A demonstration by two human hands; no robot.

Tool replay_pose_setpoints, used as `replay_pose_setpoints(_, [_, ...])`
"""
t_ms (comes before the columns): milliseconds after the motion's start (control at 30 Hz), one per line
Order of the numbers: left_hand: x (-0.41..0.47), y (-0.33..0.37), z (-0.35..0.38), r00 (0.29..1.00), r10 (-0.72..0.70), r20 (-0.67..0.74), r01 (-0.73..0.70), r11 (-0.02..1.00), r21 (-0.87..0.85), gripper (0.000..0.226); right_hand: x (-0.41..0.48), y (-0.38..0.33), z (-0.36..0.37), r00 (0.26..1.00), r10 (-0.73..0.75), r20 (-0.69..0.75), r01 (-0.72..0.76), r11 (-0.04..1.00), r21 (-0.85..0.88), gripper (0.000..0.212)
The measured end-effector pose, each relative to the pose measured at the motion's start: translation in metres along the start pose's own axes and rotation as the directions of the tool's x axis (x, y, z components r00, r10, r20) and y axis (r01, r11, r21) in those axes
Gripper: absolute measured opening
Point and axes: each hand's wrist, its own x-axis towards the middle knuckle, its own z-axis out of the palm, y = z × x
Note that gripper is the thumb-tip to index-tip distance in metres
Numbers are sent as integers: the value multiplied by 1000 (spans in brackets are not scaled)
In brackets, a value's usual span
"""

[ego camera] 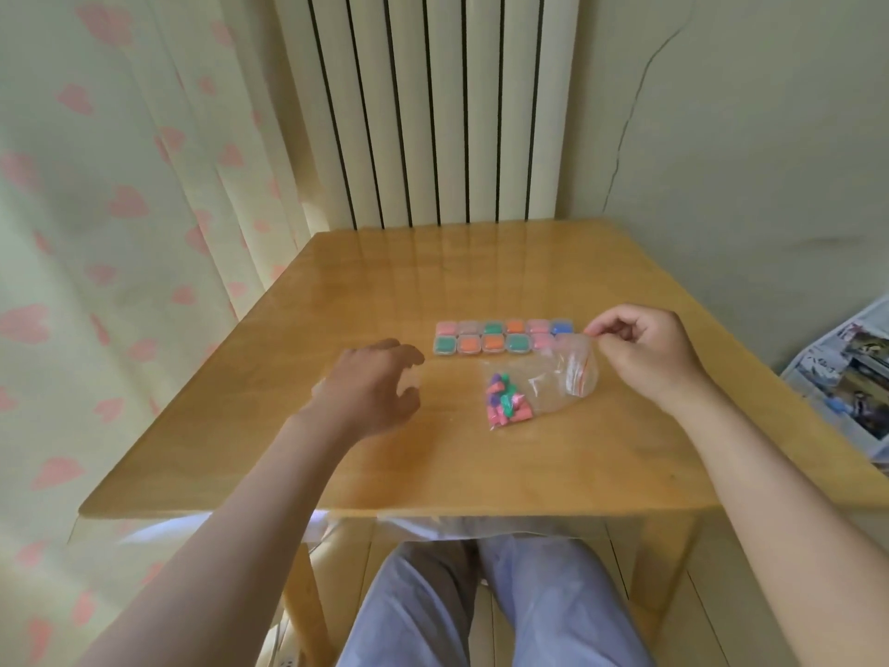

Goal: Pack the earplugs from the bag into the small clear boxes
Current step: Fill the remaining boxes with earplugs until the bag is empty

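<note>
View from a person's head, looking down at a wooden surface (481,281) with both bare forearms reaching forward. The right hand (644,353) is curled, its thumb and fingertips pinching the open mouth of a clear zip bag (553,377) with a red seal strip. The mouth of the bag is lifted while the rest lies on the surface, just left of that hand. A cluster of pink, green and purple earplugs (507,406) sits in the bag's lower end, between the two hands and nearer the right one. The left hand (375,387) hovers low over the surface, fingers bent like a claw. A pale glint shows under its fingers, but it cannot be told whether it grips anything. Beyond the hands, and touching the far side of the bag, small clear boxes (500,337) stand in two tight rows, showing pink, green, orange and blue contents. A curtain (120,209) with pink hearts hangs beyond the left hand, a ribbed radiator (433,113) stands straight ahead, and printed papers (851,377) lie out past the right hand.
</note>
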Motion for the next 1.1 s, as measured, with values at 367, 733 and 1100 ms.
replay_pose_setpoints(367, [62, 82, 28, 976, -38, -212, -92, 816, -571, 32, 18, -12, 8, 993, -74, 94, 59, 987, 147, 24])
replay_pose_setpoints(733, [104, 85, 43, 952, -66, -300, -154, 741, -654, 44, 80, -13, 23, 886, 3, 464, -121, 967, 224, 16])
replay_pose_setpoints(1100, [111, 77, 64, 957, -228, -179, -121, 246, -962, 9, 76, 2, 40, 905, -68, 420, -109, 917, 383, 13])
